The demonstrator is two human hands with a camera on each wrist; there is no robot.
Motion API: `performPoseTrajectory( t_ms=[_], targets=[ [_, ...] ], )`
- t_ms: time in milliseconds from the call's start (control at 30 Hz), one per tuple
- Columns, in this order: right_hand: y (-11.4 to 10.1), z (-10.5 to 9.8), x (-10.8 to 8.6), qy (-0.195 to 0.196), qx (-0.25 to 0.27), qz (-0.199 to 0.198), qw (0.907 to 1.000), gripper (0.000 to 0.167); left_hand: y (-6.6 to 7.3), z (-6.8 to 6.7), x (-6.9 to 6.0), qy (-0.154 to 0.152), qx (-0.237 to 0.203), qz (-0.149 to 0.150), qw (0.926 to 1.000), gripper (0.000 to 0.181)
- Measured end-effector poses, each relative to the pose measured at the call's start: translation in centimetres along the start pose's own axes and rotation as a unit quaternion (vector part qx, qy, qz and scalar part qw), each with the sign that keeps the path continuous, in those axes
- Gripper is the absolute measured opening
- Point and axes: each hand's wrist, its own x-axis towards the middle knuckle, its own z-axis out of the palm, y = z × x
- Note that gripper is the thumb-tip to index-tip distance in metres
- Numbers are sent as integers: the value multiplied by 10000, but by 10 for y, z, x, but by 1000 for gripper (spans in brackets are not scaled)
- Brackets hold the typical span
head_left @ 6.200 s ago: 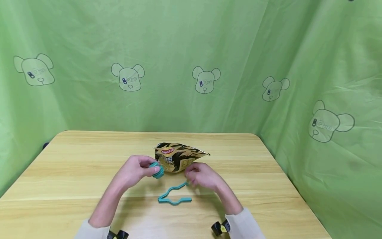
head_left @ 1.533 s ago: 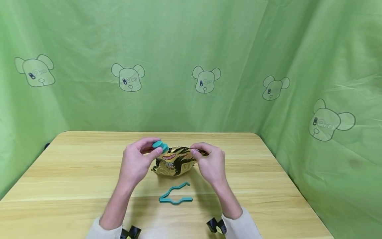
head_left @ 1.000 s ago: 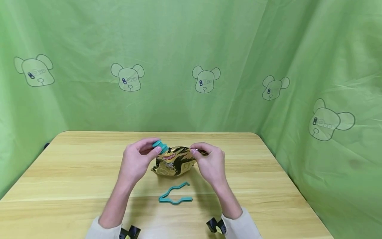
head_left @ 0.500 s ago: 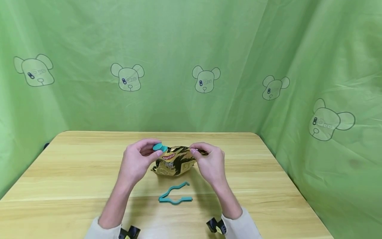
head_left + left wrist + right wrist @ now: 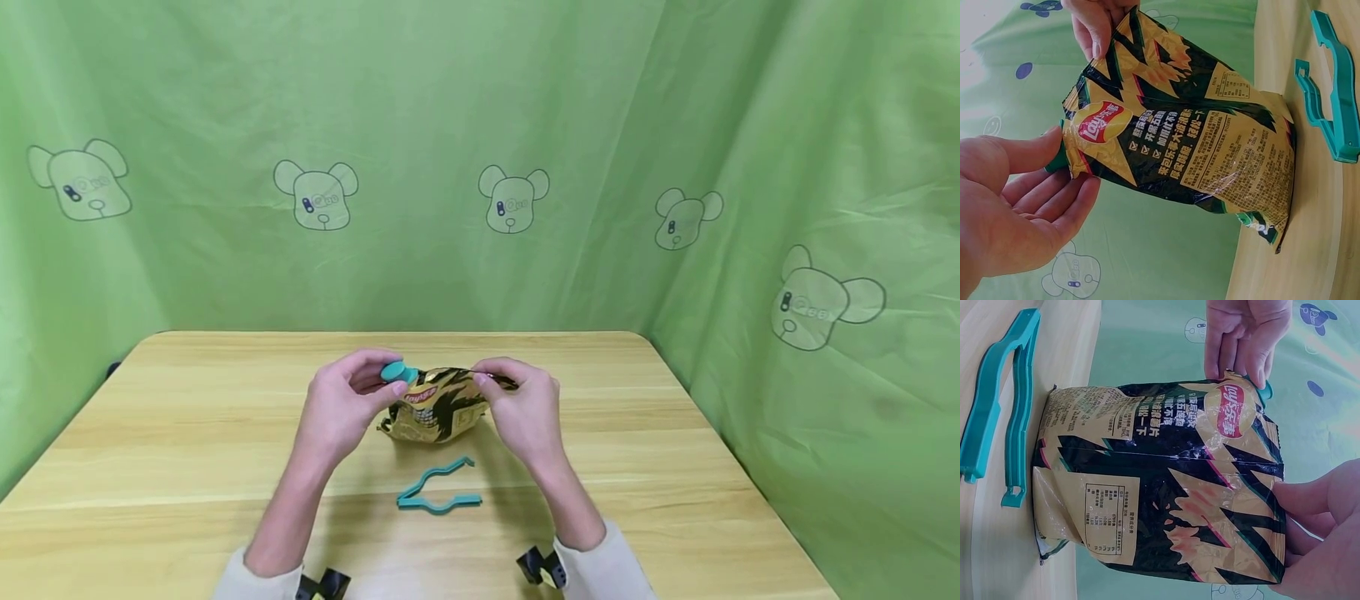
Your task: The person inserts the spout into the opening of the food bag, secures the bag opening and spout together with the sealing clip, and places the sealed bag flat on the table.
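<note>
A gold-and-black Lay's chip bag (image 5: 442,408) stands on the table, its top edge raised between the hands. My left hand (image 5: 337,404) pinches a round teal spout piece (image 5: 393,372) between thumb and fingers at the bag's upper left corner. In the left wrist view, that bag corner lies against the teal piece, mostly hidden by the thumb. My right hand (image 5: 528,408) pinches the top edge at the other corner, as the right wrist view shows with its thumb (image 5: 1310,497) on the bag. Nearer me lies an unfolded teal bag clip (image 5: 461,502), untouched.
The wooden table (image 5: 187,467) extends to both sides of the bag. Green curtains (image 5: 420,100) with printed bear heads hang behind it and along the sides. A small camera (image 5: 322,585) sits at each wrist below the sleeves.
Since the earliest frame, both hands have moved up to the bag's top corners, bringing the teal piece to the left one and tilting the bag up. Over the last second, the teal piece has tilted slightly.
</note>
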Motion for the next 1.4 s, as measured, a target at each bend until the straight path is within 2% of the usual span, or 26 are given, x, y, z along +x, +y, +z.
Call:
performPoseTrajectory(
  t_ms=[267,567,900,1033,1400],
  targets=[
    [-1,1,-1,27,-60,2,10000,13,-2,-2,-1,-104,153,-31,9998,46],
    [-1,2,0,-32,-66,-39,10000,13,-3,-2,0,-25,205,-42,9998,44],
    [1,1,0,-33,-78,-25,10000,13,-4,-6,0,-169,212,-150,9995,48],
    [1,1,0,-36,-82,-15,10000,12,-4,-8,0,-161,213,-138,9995,44],
    [1,1,0,-81,-71,-53,9999,12,-4,-4,0,-128,122,-141,9997,42]
  ],
)
